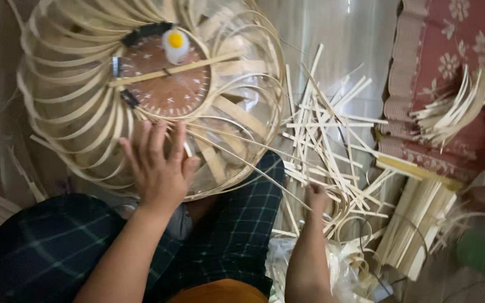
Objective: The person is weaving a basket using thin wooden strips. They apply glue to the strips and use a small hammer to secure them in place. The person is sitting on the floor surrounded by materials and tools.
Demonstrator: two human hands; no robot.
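- Head view: left hand [158, 165] spread flat, fingers open, pressed on curved strips of the bamboo frame [85, 112] at 10 o'clock, apparently steadying it on the lap.
- Wooden disc [166, 78] at frame centre, crossed by a stick, glue bottle [175, 44] on top.
- Right hand [316, 196] at 4 o'clock, reaching into loose bamboo strips [332, 140]; grip hidden, cannot tell.
- Bundled strips [416, 219] further toward 4 o'clock, red patterned mat [450, 50] at 2.

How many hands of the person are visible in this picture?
2. The left hand lies flat on the bamboo strip frame; the right hand reaches into the loose bamboo strips on the floor.
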